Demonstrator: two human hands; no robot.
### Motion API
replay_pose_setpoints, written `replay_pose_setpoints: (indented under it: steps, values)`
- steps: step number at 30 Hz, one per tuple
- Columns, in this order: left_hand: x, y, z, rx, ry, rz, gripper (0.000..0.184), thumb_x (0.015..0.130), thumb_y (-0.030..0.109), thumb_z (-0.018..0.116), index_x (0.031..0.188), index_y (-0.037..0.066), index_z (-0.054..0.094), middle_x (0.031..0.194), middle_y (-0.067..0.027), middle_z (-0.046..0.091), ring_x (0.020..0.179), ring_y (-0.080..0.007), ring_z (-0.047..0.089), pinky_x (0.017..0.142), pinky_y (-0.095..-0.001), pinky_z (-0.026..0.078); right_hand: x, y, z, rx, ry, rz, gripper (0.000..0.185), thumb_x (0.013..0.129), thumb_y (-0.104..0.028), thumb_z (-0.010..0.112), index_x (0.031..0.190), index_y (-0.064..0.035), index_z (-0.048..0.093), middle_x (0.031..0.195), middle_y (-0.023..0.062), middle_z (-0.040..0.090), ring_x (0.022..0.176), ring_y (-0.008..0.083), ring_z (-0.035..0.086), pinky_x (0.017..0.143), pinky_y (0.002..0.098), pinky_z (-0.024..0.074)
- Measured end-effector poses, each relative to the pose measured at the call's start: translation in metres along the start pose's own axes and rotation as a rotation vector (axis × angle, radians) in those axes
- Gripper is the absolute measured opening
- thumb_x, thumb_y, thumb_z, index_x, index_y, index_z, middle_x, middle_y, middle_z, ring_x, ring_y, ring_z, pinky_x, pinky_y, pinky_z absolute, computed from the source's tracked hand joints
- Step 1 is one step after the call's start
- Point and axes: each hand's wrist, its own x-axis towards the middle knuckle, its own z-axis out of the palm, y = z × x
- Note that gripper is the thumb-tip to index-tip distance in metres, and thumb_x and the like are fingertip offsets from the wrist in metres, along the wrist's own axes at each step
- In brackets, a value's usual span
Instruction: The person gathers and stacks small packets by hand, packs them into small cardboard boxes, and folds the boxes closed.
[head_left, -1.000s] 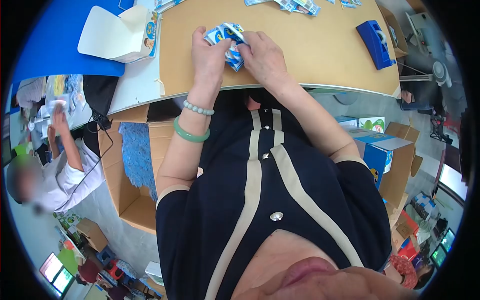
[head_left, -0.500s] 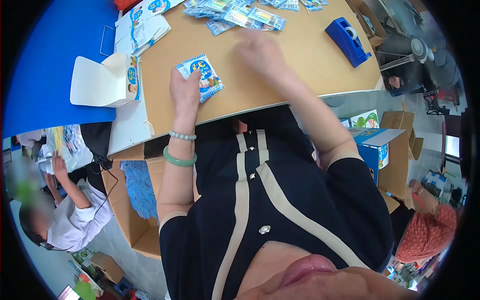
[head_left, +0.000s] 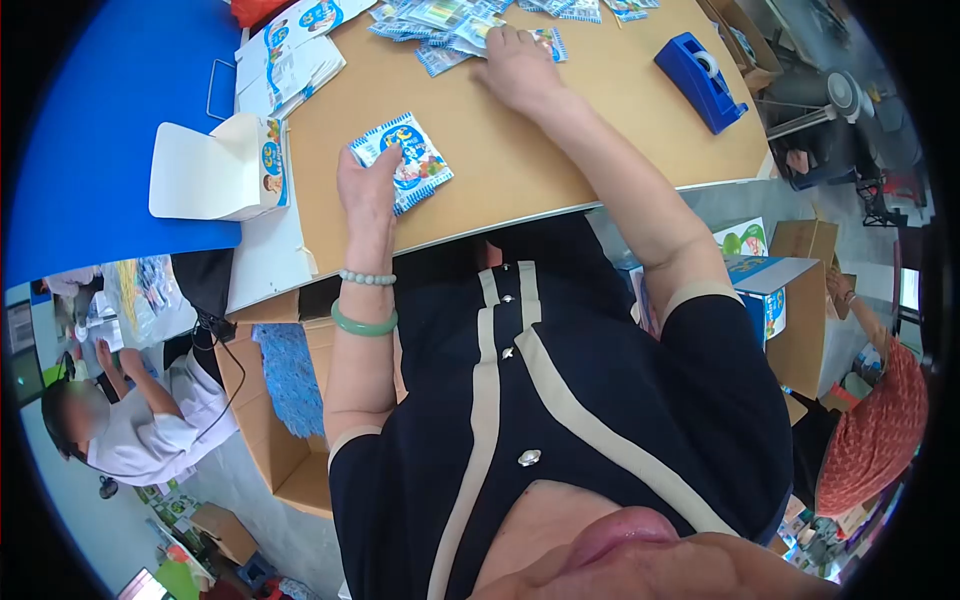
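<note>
My left hand [head_left: 367, 188] grips a small blue-and-white printed sachet [head_left: 418, 168] by its left side, thumb on top, just above the table's near edge. Whether more than one sachet is in that grip I cannot tell. At the far side of the table, my right hand [head_left: 525, 78] lies palm down on the front of a pile of similar sachets [head_left: 435, 28]. Its fingers reach over one sachet near the pile's right end, with the thumb apart from them. The fingertips partly cover that sachet.
An open white box [head_left: 205, 180] stands left of my left hand, with flat printed cartons [head_left: 290, 65] behind it. A blue tape dispenser [head_left: 700, 82] sits at the table's right. Cardboard boxes [head_left: 795, 340] flank me below, and two other people are at either side.
My right hand has moved away from me onto the sachet pile, its fingers now touching it. My left hand keeps its sachet almost in place. The view has shifted slightly.
</note>
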Motion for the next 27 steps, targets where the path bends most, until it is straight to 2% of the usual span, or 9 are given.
replay_pose_setpoints:
  steps: [3, 4, 7, 13, 18, 20, 22, 25, 27]
  values:
    - [-0.001, 0.004, -0.006, -0.038, 0.026, 0.007, 0.029, 0.082, -0.004, 0.066, 0.108, -0.003, 0.053, 0.097, -0.0125, 0.066, 0.080, -0.0178, 0.067, 0.067, -0.0301, 0.057, 0.009, 0.016, 0.037, -0.020, 0.423, -0.154, 0.017, 0.089, -0.014, 0.051, 0.102, -0.0068, 0.059, 0.094, 0.0155, 0.067, 0.088, 0.0345, 0.065, 0.077, 0.0463, 0.0507]
    - [-0.002, 0.004, -0.008, -0.059, 0.026, -0.013, 0.029, 0.082, -0.003, 0.066, 0.108, -0.003, 0.053, 0.098, -0.0128, 0.066, 0.081, -0.0181, 0.067, 0.068, -0.0303, 0.057, 0.004, 0.015, 0.024, -0.020, 0.420, -0.160, 0.017, 0.089, -0.014, 0.051, 0.102, -0.0068, 0.059, 0.094, 0.0155, 0.067, 0.088, 0.0345, 0.065, 0.077, 0.0463, 0.0507]
    - [0.001, -0.001, -0.004, -0.023, 0.060, 0.005, 0.031, 0.083, -0.001, 0.066, 0.110, -0.004, 0.052, 0.098, -0.0138, 0.066, 0.083, -0.0194, 0.067, 0.070, -0.0310, 0.056, -0.009, 0.016, -0.025, 0.227, 0.247, 0.029, 0.018, 0.089, -0.017, 0.051, 0.101, -0.0062, 0.059, 0.092, 0.0159, 0.066, 0.088, 0.0349, 0.064, 0.077, 0.0470, 0.0506]
    - [-0.011, 0.000, 0.024, 0.347, 0.239, 0.218, 0.040, 0.087, 0.010, 0.065, 0.118, -0.005, 0.045, 0.098, -0.0170, 0.064, 0.090, -0.0253, 0.065, 0.079, -0.0343, 0.052, -0.106, -0.100, -0.019, 0.386, 0.042, -0.292, 0.016, 0.087, -0.018, 0.057, 0.096, -0.0058, 0.063, 0.099, 0.0134, 0.066, 0.094, 0.0319, 0.063, 0.076, 0.0462, 0.0506]
    - [-0.005, 0.000, 0.020, 0.285, 0.169, 0.223, 0.046, 0.085, 0.015, 0.065, 0.120, -0.004, 0.043, 0.101, -0.0198, 0.065, 0.093, -0.0302, 0.065, 0.082, -0.0380, 0.051, -0.111, -0.103, -0.011, 0.566, 0.084, -0.288, 0.022, 0.088, -0.020, 0.058, 0.103, -0.0055, 0.065, 0.104, 0.0135, 0.065, 0.099, 0.0312, 0.062, 0.080, 0.0426, 0.0511]
    - [0.005, -0.004, 0.011, 0.445, 0.162, 0.193, 0.048, 0.083, 0.016, 0.067, 0.119, -0.004, 0.043, 0.103, -0.0216, 0.065, 0.095, -0.0329, 0.065, 0.084, -0.0400, 0.050, -0.094, -0.073, -0.020, 0.766, -0.260, -0.398, 0.028, 0.088, -0.022, 0.060, 0.111, -0.0060, 0.065, 0.112, 0.0132, 0.064, 0.104, 0.0308, 0.061, 0.087, 0.0390, 0.0501]
    - [0.015, -0.009, 0.009, 0.518, 0.166, 0.179, 0.048, 0.082, 0.016, 0.068, 0.119, -0.004, 0.044, 0.104, -0.0225, 0.065, 0.095, -0.0342, 0.065, 0.084, -0.0410, 0.050, -0.067, -0.037, -0.031, 0.679, -0.269, -0.103, 0.036, 0.087, -0.026, 0.062, 0.119, -0.0086, 0.063, 0.117, 0.0116, 0.064, 0.110, 0.0298, 0.059, 0.093, 0.0370, 0.0481]
    - [0.020, -0.021, 0.003, 0.513, 0.144, 0.242, 0.050, 0.080, 0.017, 0.069, 0.118, -0.004, 0.044, 0.105, -0.0240, 0.065, 0.097, -0.0360, 0.065, 0.085, -0.0425, 0.050, -0.022, 0.046, -0.003, -0.204, 0.405, -0.370, 0.033, 0.090, -0.023, 0.056, 0.121, -0.0120, 0.060, 0.111, 0.0117, 0.066, 0.100, 0.0328, 0.064, 0.090, 0.0404, 0.0496]
    - [0.015, -0.017, 0.001, 0.521, 0.150, 0.225, 0.050, 0.080, 0.017, 0.069, 0.118, -0.004, 0.044, 0.105, -0.0239, 0.065, 0.097, -0.0360, 0.065, 0.085, -0.0424, 0.050, -0.024, 0.046, -0.036, 0.074, 0.175, -0.341, 0.022, 0.078, -0.014, 0.055, 0.096, -0.0064, 0.066, 0.101, 0.0180, 0.066, 0.090, 0.0375, 0.063, 0.083, 0.0419, 0.0500]
